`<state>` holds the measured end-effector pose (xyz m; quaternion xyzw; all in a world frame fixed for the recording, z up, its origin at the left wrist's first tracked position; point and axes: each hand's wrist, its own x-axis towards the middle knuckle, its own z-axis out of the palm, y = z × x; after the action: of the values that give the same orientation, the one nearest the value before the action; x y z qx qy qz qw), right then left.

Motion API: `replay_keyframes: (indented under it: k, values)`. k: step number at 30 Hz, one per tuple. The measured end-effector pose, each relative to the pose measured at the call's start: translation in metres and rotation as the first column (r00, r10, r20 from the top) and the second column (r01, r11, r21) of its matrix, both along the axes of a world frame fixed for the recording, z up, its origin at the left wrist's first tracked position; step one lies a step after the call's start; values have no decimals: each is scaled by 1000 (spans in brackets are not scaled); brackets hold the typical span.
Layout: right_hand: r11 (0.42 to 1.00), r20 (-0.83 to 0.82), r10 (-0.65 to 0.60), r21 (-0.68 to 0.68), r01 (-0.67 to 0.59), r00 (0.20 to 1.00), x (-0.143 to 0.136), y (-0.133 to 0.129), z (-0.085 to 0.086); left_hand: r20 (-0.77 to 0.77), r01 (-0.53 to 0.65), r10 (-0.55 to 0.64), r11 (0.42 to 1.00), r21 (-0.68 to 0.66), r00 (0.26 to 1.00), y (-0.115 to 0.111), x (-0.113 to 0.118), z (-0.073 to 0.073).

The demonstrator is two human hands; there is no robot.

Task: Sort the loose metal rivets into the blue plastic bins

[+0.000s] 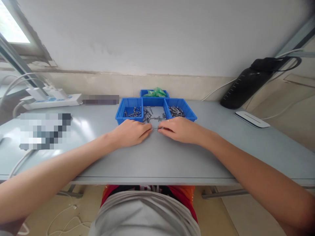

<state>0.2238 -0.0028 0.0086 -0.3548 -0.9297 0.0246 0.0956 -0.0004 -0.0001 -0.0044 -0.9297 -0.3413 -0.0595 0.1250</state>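
Both hands meet over the grey table in front of the blue bins. My left hand [133, 132] has its fingers pinched on one end of a thin silver screw [155, 128]. From the other side, my right hand [180, 130] pinches the opposite end, so the fingertips cover most of it. Just beyond the fingers, several loose screws [147, 115] lie on the table between two bins. The left blue bin [119, 113] holds some screws, while the right blue bin [190, 113] has a denser pile.
Behind stands another blue bin [142, 93] with green plastic packets [157, 92]. A power strip [56, 101] with chargers sits at the back left. On the right are a black bottle [246, 83] leaning near the wall and a flat white device [252, 119].
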Motion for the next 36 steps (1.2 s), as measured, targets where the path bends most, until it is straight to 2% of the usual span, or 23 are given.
replay_keyframes:
  k: [36]
  values:
    - [999, 50, 17, -38, -15, 999, 0, 1, -3, 1, 9, -9, 1000, -23, 1000, -1, 1, 2]
